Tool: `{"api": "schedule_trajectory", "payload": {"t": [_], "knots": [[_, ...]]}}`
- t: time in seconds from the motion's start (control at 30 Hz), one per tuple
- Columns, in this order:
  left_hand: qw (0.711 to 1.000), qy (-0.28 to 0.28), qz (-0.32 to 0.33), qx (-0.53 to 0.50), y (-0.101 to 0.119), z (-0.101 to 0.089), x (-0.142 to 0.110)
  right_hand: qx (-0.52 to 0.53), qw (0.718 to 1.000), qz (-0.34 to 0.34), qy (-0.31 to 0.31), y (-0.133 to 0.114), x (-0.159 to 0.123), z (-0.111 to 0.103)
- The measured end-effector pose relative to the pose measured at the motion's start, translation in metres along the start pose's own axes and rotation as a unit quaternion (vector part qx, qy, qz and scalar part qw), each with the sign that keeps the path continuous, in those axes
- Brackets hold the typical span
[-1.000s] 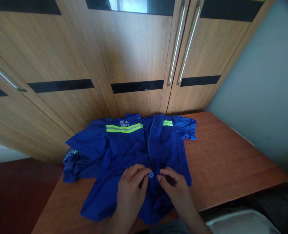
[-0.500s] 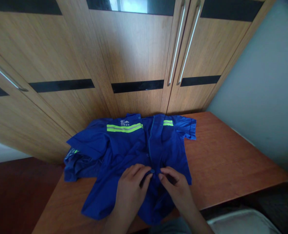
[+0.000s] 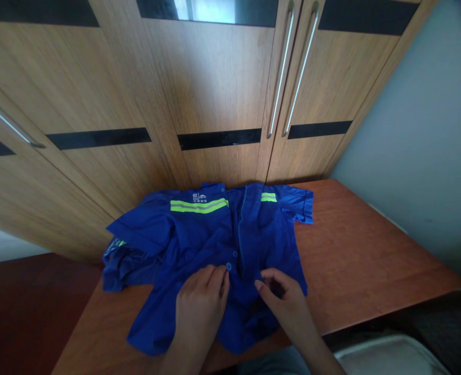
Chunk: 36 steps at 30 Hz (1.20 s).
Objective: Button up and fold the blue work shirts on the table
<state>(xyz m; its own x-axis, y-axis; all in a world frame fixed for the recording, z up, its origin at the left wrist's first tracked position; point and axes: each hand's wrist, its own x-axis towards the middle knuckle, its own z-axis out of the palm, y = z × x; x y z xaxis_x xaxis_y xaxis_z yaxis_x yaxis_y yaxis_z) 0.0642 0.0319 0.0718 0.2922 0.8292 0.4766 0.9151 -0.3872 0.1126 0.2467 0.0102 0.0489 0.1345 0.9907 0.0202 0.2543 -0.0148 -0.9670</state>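
Observation:
A blue short-sleeved work shirt (image 3: 202, 234) with yellow-green reflective bands lies front up, its front partly open. My left hand (image 3: 202, 297) is closed in a pinch on the button-side front edge, just below a small round button (image 3: 228, 266). Another button (image 3: 235, 253) shows a little higher on the same edge. To the right, my right hand (image 3: 283, 297) pinches the opposite front edge, thumb and forefinger close together. The two edges are apart between my hands. Cloth under my left fingers is hidden.
A bunched dark blue garment (image 3: 132, 265) lies under the shirt's left sleeve. The reddish-brown wooden tabletop (image 3: 351, 260) runs up to a wooden cabinet (image 3: 218, 78) with metal handles. A pale wall (image 3: 421, 156) stands at right, and a light-edged chair (image 3: 386, 357) at lower right.
My left hand has moved left and slightly down, drawing the button edge away from the other edge. The button has shifted left with it. My right hand has barely moved.

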Motion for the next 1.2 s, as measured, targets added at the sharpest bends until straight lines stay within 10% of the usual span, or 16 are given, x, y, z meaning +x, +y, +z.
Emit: {"api": "schedule_trajectory", "payload": {"t": [0.37, 1.2], "knots": [[0.984, -0.049, 0.03, -0.167, 0.025, -0.004, -0.003, 0.052, 0.999, -0.005, 0.006, 0.001, -0.003, 0.009], [0.981, -0.116, 0.049, -0.149, 0.015, -0.007, 0.0, 0.05, 0.998, -0.005, -0.033, -0.003, -0.001, 0.0]]}}
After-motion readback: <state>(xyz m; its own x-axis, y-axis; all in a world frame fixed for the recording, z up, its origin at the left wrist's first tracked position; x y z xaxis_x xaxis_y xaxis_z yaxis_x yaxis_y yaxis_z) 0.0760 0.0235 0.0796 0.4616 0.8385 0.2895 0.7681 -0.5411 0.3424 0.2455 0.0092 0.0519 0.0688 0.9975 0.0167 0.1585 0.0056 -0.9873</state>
